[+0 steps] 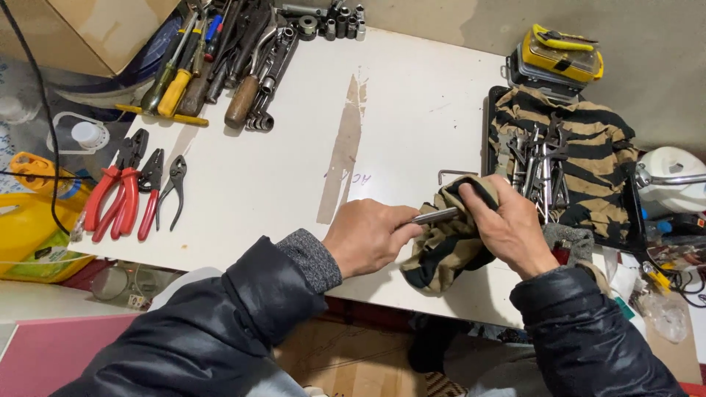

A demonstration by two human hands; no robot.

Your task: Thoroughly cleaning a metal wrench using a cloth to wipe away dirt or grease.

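My left hand (pixel 368 237) grips one end of a slim metal tool (pixel 435 216) near the front of the white table (pixel 412 110). My right hand (pixel 509 224) holds a tan and black striped rag (pixel 445 254) wrapped around the tool's other end, which is hidden inside the cloth. An L-shaped hex key (pixel 450 174) lies on the table just behind the rag.
Red-handled pliers (pixel 118 195) lie at the left edge. Screwdrivers, wrenches and sockets (pixel 235 59) are piled at the back left. At the right, a black tray (pixel 488 132) holds a striped cloth (pixel 596 154) with several wrenches (pixel 540 165) on it. A yellow case (pixel 562 53) sits behind.
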